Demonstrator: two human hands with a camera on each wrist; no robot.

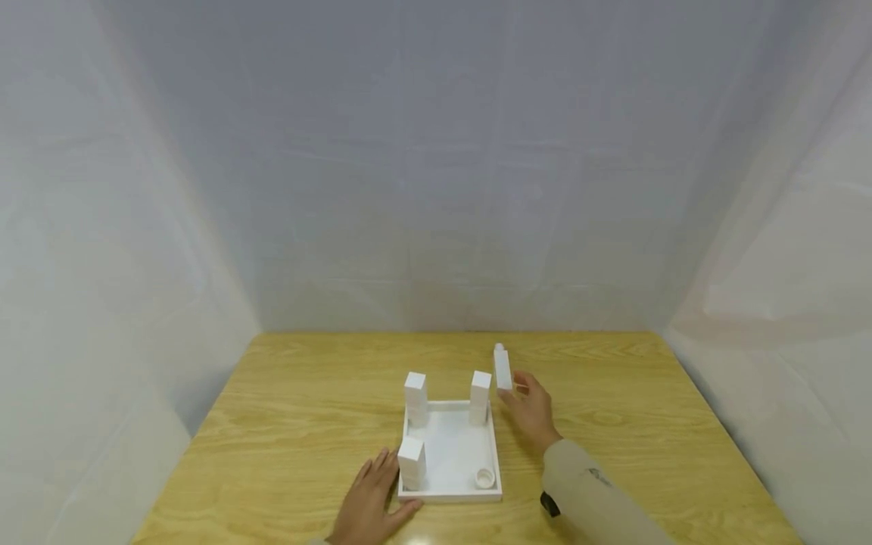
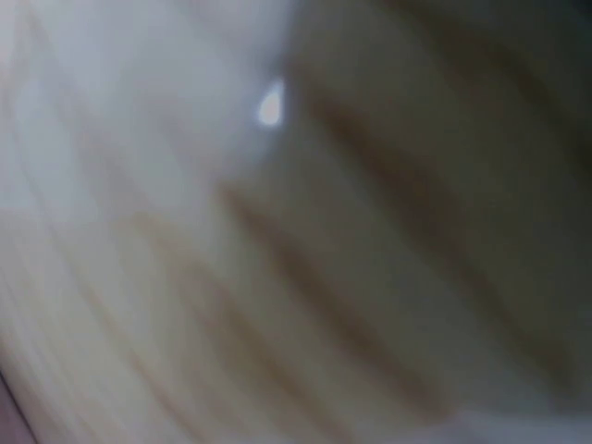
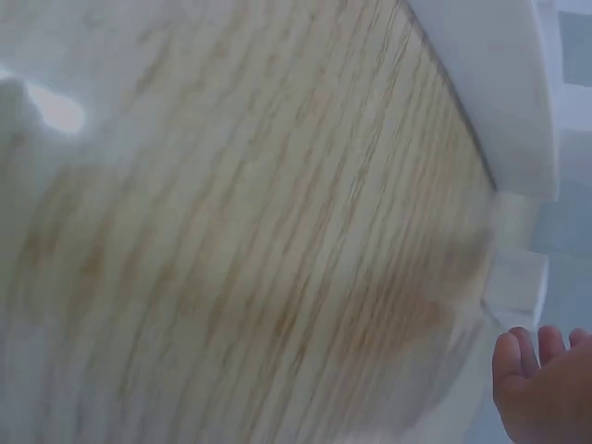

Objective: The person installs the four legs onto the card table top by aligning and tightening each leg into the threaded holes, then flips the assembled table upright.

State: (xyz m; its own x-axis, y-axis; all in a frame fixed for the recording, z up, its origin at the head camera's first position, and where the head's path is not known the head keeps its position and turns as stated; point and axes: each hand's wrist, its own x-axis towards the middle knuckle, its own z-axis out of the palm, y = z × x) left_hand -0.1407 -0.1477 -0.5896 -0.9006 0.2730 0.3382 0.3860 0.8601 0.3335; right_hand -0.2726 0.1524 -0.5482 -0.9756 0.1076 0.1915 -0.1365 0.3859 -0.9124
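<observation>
A white rectangular tray-like piece with a raised rim lies on the table. White square posts stand at its far left, far right and near left corners; the near left post is closest to my left hand. A round white socket shows at the near right corner. My left hand lies at the near left corner, fingers extended, thumb along the front rim. Beyond the right side, my right hand pinches a loose white post by its lower end, its round knobbed end pointing away.
The wooden table has a pale sheet hanging behind it and at both sides. Only blurred tabletop fills the left wrist view. In the right wrist view, the white rim runs along the upper right.
</observation>
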